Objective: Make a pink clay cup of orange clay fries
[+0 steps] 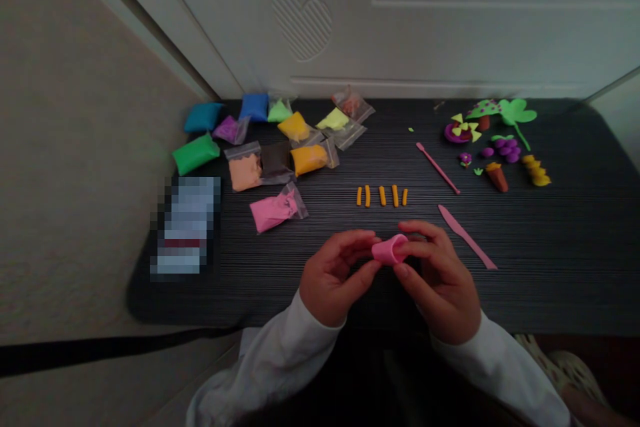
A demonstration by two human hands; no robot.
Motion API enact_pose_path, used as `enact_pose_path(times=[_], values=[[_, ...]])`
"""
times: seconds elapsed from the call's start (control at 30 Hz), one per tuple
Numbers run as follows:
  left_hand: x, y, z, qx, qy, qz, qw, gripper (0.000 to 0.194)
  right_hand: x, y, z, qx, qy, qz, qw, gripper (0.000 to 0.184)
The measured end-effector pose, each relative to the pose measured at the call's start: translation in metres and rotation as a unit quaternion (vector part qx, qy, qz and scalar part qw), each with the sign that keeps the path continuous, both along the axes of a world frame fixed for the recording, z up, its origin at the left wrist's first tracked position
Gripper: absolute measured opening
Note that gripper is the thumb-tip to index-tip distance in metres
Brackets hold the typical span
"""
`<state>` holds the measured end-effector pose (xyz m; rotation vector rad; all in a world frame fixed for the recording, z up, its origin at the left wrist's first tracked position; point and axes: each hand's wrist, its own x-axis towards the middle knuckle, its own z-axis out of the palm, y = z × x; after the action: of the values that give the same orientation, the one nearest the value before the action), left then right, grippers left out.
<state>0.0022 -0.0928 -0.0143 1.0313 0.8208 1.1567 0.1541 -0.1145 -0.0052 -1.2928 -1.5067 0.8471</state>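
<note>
Both my hands meet over the near middle of a dark table point(550, 267). Between them is a small pink clay piece point(389, 249), rolled into a short hollow tube. My left hand point(336, 277) pinches its left end with thumb and fingers. My right hand point(437, 280) closes on its right end. Just beyond my hands several short orange clay sticks point(382, 195) lie in a row. A flat pink plastic knife point(467, 236) rests to the right of my right hand.
Several bags of coloured clay point(273, 153) lie at the back left, a pink bag point(276, 209) nearest. A thin pink modelling tool point(438, 168) lies mid-table. Finished clay figures point(495, 140) stand at the back right. A white cabinet point(400, 20) rises behind the table.
</note>
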Motion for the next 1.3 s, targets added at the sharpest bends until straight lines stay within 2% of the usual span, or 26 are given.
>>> enact_pose_path(times=[0.17,0.3,0.4,0.57,0.7,0.93,1.17,1.3], values=[[0.0003,0.0012,0.0017,-0.039,0.001,-0.009,0.999,0.035,-0.0010,0.0001,-0.0010,0.008,-0.003,-0.004,1.000,0.020],[0.0014,0.0025,0.0034,-0.087,0.011,-0.066,0.994,0.032,-0.0017,0.0011,-0.0007,0.011,-0.029,-0.009,0.999,0.020],[0.0021,0.0037,0.0018,-0.108,0.023,-0.085,0.990,0.031,-0.0022,0.0015,-0.0004,0.009,-0.052,-0.003,0.999,0.020],[0.0028,0.0044,-0.0022,-0.083,0.026,-0.064,0.994,0.029,-0.0025,0.0021,-0.0011,0.038,-0.103,-0.003,0.994,0.022],[0.0025,0.0035,-0.0039,-0.062,0.048,-0.059,0.995,0.028,-0.0027,0.0025,-0.0013,0.041,-0.100,-0.009,0.994,0.018],[0.0020,0.0046,-0.0030,-0.089,0.033,-0.053,0.994,0.031,-0.0022,0.0029,-0.0013,0.036,-0.085,-0.011,0.996,0.020],[0.0007,0.0065,-0.0055,-0.059,0.040,-0.040,0.997,0.029,-0.0017,0.0033,-0.0035,0.036,-0.096,-0.018,0.995,0.015],[0.0007,0.0082,-0.0048,-0.083,0.020,-0.025,0.996,0.028,-0.0022,0.0038,-0.0027,0.042,-0.103,-0.022,0.994,0.020]])
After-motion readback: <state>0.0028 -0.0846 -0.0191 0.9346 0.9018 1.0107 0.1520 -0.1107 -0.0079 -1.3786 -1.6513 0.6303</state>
